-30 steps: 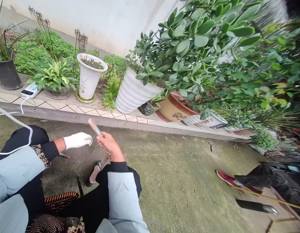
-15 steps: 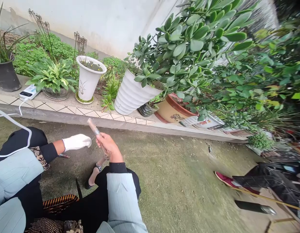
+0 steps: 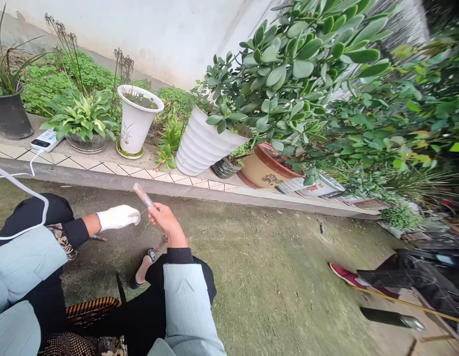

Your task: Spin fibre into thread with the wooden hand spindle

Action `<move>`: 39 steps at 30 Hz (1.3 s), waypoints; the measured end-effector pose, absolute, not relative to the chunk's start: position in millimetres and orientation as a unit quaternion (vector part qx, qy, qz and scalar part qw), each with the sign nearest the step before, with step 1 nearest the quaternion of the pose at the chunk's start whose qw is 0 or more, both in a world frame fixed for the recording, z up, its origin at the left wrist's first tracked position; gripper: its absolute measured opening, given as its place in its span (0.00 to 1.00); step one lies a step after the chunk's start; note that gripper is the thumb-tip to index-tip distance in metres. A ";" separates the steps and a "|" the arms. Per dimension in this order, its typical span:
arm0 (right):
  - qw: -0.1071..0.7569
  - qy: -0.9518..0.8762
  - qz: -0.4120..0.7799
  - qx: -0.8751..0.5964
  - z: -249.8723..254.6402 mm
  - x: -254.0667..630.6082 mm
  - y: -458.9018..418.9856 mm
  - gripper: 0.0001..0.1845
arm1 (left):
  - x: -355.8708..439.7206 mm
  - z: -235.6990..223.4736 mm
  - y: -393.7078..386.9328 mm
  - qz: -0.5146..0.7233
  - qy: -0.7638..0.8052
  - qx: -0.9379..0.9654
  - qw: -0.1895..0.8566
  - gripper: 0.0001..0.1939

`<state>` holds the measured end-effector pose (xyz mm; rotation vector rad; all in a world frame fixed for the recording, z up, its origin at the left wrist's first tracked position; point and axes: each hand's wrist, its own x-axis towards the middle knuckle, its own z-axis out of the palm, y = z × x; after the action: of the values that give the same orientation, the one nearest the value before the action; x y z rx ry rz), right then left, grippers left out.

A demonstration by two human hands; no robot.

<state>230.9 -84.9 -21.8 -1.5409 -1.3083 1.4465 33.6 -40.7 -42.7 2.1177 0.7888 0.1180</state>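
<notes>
My right hand (image 3: 163, 217), bare, is closed around a short brownish rod (image 3: 142, 193) held at a slant. Its upper end sticks out above the fingers, and a silvery band of wound wire (image 3: 148, 201) circles it just above my grip. In a white glove, my left hand (image 3: 121, 217) is to the left of the rod with its fingers pinched together. A thin wire (image 3: 143, 211) runs from those fingertips toward the rod. What lies inside the pinch is hidden by the glove.
Potted plants, among them a white ribbed pot (image 3: 207, 143) and a tan pot (image 3: 270, 168), line a tiled ledge (image 3: 140, 171) ahead. A white power bank (image 3: 47, 140) with a cable rests there. Another person's red shoe (image 3: 343, 273) and a dark flask (image 3: 389, 316) are at right.
The rod's lower end has shifted slightly and shows less beneath my right hand. Both hands stay in nearly the same place, with the wire still between them.
</notes>
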 end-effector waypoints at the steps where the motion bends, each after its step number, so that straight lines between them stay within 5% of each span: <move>1: 0.320 -0.503 0.548 -0.588 -22.1 230.7 -84.8 0.16 | 33.7 -43.1 -40.9 0.045 0.315 0.848 0.423 0.14; 9: 0.285 -0.535 0.369 -0.704 -24.4 249.4 -75.1 0.09 | 32.7 -31.9 -45.1 0.019 0.257 0.855 0.449 0.14; 12: 0.121 -0.582 0.350 -0.724 -26.2 249.7 -74.8 0.06 | 29.1 -26.1 -40.1 0.057 0.234 0.885 0.399 0.14; 16: -0.100 -0.628 0.605 -0.479 -14.7 237.0 -83.9 0.08 | 26.0 -27.2 -32.5 0.087 0.237 0.893 0.373 0.14; 19: 0.014 -0.623 0.694 -0.359 3.9 240.8 -91.1 0.14 | 26.3 -31.5 -31.4 0.104 0.237 0.834 0.488 0.17; 22: 0.264 -0.553 0.620 -0.490 13.2 257.6 -90.1 0.15 | 26.9 -31.6 -33.8 0.100 0.281 0.757 0.582 0.21; 25: 0.364 -0.469 0.495 -0.635 3.4 267.4 -80.5 0.12 | 27.1 -25.4 -38.1 0.055 0.245 0.753 0.608 0.19; 27: 0.338 -0.465 0.415 -0.705 -9.0 264.2 -73.6 0.10 | 27.2 -19.8 -40.3 0.039 0.201 0.760 0.616 0.18; 30: 0.184 -0.536 0.333 -0.753 -23.3 249.1 -69.6 0.06 | 26.1 -12.5 -38.3 0.081 0.195 0.764 0.609 0.17; 35: -0.074 -0.660 0.561 -0.494 -15.5 230.0 -82.5 0.06 | 21.1 -11.2 -23.5 0.141 0.255 0.780 0.553 0.15; 39: 0.029 -0.643 0.662 -0.385 10.1 242.3 -94.1 0.11 | 21.5 -23.7 -16.3 0.158 0.279 0.788 0.525 0.15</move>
<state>242.3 -94.1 10.1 -1.1877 -1.9836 2.0411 21.5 -16.3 -23.7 1.8862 0.6686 0.3772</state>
